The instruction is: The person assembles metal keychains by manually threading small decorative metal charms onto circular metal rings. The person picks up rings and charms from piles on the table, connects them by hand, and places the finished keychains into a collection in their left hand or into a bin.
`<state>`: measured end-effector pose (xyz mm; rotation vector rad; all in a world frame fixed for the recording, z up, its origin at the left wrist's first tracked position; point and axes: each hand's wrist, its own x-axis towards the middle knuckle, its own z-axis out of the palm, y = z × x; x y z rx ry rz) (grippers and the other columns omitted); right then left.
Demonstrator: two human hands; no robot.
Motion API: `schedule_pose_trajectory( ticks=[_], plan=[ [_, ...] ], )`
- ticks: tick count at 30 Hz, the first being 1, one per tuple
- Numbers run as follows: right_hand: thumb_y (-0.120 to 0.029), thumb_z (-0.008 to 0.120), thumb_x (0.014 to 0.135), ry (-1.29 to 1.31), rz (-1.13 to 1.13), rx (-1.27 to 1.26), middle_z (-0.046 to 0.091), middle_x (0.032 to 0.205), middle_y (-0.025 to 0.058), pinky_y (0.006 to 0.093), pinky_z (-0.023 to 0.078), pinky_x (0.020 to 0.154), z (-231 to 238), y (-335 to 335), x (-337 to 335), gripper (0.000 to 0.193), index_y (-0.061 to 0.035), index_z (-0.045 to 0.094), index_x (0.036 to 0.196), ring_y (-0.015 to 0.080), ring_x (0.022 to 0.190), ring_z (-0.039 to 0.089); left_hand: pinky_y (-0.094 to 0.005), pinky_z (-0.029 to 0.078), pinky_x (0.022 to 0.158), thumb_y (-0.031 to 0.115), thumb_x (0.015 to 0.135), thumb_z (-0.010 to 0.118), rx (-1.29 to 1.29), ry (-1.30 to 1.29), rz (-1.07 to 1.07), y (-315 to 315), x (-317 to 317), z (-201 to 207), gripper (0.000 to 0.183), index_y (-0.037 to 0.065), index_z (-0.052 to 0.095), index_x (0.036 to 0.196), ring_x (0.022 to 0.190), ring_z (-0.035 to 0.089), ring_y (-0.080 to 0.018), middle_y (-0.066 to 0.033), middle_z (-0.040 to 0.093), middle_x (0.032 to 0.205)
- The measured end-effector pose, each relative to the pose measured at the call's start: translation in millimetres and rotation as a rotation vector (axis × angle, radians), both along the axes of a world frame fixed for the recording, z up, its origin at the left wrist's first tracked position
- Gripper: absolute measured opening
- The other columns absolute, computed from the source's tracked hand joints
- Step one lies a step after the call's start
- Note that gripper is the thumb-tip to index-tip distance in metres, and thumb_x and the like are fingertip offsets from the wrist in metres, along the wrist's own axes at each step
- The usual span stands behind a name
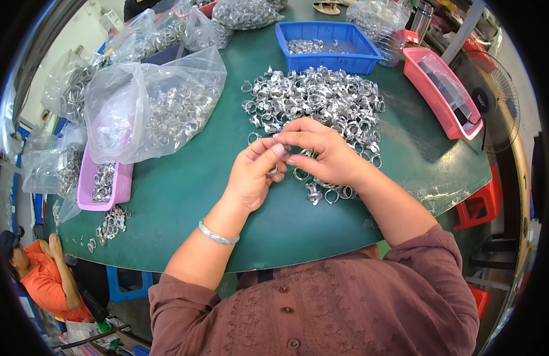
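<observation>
My left hand (254,172) is closed, with a small silver metal ring (273,171) showing among its curled fingers. Against its thumb and fingertips, my right hand (325,151) is closed in a pinch. A small greyish piece sits where the fingertips meet, mostly covered, so its shape is unclear. Just beyond both hands spreads a large heap of silver metal rings (316,98), many with raised ornamental tops. A few loose rings (331,195) lie below my right hand on the green table (298,237).
A blue tray (331,63) holding some rings stands behind the heap. At left are a purple basket (123,187) and a clear plastic bag (182,113) of rings. A pink basket (443,118) and a fan (494,101) stand right. Another person (49,282) sits far left.
</observation>
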<state>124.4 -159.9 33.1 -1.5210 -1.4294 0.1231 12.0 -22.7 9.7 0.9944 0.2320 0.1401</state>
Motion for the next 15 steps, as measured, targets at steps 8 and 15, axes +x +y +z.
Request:
schedule_pose_trajectory(
  ticks=[8,15],
  plan=[
    [-0.008,0.062,0.073,-0.23,-0.238,-0.122,0.057,0.09,0.0105,0.0363,0.044,0.075,3.2,4.3,13.5,0.021,-0.0041,0.06,0.093,0.0283,0.086,0.055,-0.0345,0.049,0.068,0.02,0.08,0.046,-0.448,-0.176,0.162,45.4,2.7,2.1,0.032,0.002,0.052,0.105,0.083,0.057,-0.0258,-0.0129,0.059,0.096],
    [-0.014,0.065,0.069,-0.639,-0.275,-0.44,0.054,0.088,0.0053,0.0372,0.035,0.081,5.7,44.0,9.4,0.02,-0.0077,0.062,0.087,0.0238,0.091,0.049,-0.0342,0.048,0.069,0.026,0.084,0.051,-0.406,-0.056,0.367,59.8,3.5,-4.1,0.027,0.002,0.056,0.094,0.084,0.054,-0.0236,-0.009,0.057,0.09]
  ],
)
